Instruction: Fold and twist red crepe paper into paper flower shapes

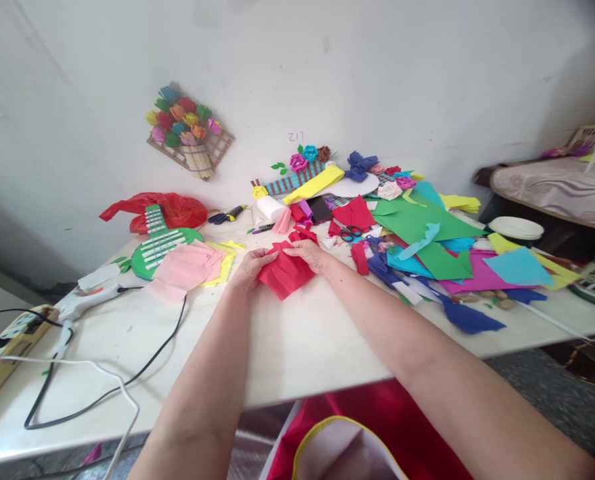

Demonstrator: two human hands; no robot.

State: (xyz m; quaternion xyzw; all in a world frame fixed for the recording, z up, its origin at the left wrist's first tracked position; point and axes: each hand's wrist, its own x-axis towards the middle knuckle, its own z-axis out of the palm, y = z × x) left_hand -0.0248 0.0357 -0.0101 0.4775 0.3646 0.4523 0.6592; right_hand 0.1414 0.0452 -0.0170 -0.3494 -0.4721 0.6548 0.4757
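A crinkled piece of red crepe paper (285, 275) is stretched between my two hands, just above the white table. My left hand (254, 267) pinches its left edge between thumb and fingers. At the upper right edge, my right hand (307, 255) grips the same piece, its thumb pointing left across the top. More red crepe paper (360, 215) lies beyond my right hand, with black-handled scissors (350, 233) on it. Left of my left hand are stacked pink paper squares (190, 267) over yellow ones (230, 257).
A glue gun (90, 303) with its black cable (162, 353) lies on the left by a power strip (12, 353). A green paper guitar shape (145, 257) rests behind it. Green sheets (427, 223) and other coloured scraps cover the right side. Paper tulips (185, 120) hang on the wall.
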